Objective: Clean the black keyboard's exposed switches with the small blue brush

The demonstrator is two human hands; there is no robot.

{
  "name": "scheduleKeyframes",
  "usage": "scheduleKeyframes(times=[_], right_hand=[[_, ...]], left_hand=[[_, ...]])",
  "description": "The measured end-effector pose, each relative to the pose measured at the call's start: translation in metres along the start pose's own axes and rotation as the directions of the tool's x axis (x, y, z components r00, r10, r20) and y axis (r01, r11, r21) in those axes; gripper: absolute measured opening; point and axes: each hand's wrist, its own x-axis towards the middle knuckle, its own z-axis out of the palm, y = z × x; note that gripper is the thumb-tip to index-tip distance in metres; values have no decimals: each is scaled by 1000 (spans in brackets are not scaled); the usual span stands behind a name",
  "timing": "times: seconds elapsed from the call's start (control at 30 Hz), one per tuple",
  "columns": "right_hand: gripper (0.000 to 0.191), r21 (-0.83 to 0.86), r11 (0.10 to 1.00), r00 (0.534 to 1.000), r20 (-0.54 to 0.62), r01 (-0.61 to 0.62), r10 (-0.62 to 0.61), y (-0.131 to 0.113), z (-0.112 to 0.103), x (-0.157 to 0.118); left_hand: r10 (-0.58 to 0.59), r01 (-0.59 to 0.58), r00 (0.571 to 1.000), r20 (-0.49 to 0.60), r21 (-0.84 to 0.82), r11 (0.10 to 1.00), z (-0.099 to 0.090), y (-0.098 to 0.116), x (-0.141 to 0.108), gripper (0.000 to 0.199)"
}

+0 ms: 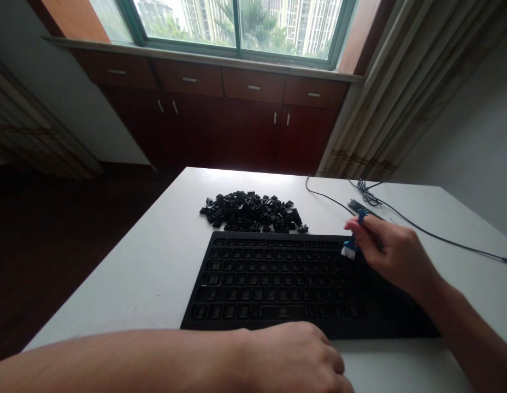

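Observation:
A black keyboard (278, 281) with its keycaps off lies on the white table. My right hand (388, 251) is closed on a small blue brush (350, 246), whose white bristles point down at the upper right part of the keyboard. My left hand (298, 357) rests by the keyboard's front edge, its back to the camera; the fingers are curled down, and what is under them is hidden. Behind the keyboard sits a heap of loose black keycaps (253, 210).
On the white table (147, 267), a black cable (442, 238) runs from the back to the right edge. Close behind my right hand lies a dark flat strip (355, 206). Wooden cabinets (245, 125) stand under the window beyond the table.

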Motion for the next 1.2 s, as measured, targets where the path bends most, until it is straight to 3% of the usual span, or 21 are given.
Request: scheduleKeyframes(times=[0.07, 0.17, 0.23, 0.3, 0.37, 0.4, 0.5, 0.57, 0.63, 0.7, 0.77, 0.87, 0.93, 1.03, 1.1, 1.2], right_hand=[[20, -144, 989, 983, -173, 38, -62, 3, -2, -1], [20, -38, 998, 970, -242, -42, 31, 1, -10, -2], [25, 176, 976, 975, -155, -131, 159, -1, -11, -2], [31, 391, 895, 976, 54, -214, 210, -2, -9, 0], [32, 414, 877, 969, 143, -242, 200, -1, -4, 1], [30, 340, 917, 977, 100, -210, 187, 0, -1, 1], [28, 13, 995, 979, -177, -95, 96, 0, 4, 0], [27, -46, 996, 964, -260, -75, 61, -4, 4, -1], [28, 9, 995, 955, -279, -100, 99, -11, 4, -2], [29, 154, 974, 953, -230, -166, 199, -18, 6, -3], [31, 365, 895, 947, -93, -255, 308, -23, 10, -4], [34, 536, 779, 944, 141, -326, 299, -23, 18, -5], [30, 447, 861, 970, 101, -244, 222, -21, 20, -5], [19, 148, 988, 990, -131, -37, 57, -21, 17, -6], [16, 42, 999, 977, -215, 18, -9, -23, 12, -7], [16, 61, 998, 972, -236, 12, 3, -28, 9, -9]], left_hand=[[-2, 2, 1000, -10, -4, 1000, 1, 0, 0, 24], [0, 0, 1000, -17, -14, 1000, 2, 0, 0, 25], [-4, 4, 1000, -11, -16, 1000, 1, 0, 0, 24], [-10, 10, 1000, -10, -10, 1000, 1, 0, 0, 23], [-13, 13, 1000, -12, -1, 1000, 1, 0, 0, 23], [-15, 15, 1000, -13, 2, 1000, 1, 0, 0, 23], [-11, 11, 1000, -9, 2, 1000, 0, 1, 0, 23], [-1, 1, 1000, -1, -5, 1000, -1, 2, 0, 25], [6, -5, 1000, 9, -18, 1000, -2, 2, 1, 26], [5, -4, 1000, 14, -34, 999, -2, 2, 1, 26], [11, -10, 1000, 17, -66, 998, -1, 1, 1, 25], [30, -28, 999, 20, -122, 992, 2, -1, 1, 26], [29, -26, 999, 21, -140, 990, 3, -2, 1, 27], [30, -25, 999, 30, -155, 988, 3, -1, 1, 29], [37, -29, 998, 46, -167, 985, 2, -1, 1, 29], [44, -34, 998, 52, -167, 985, 1, 0, 0, 29]])
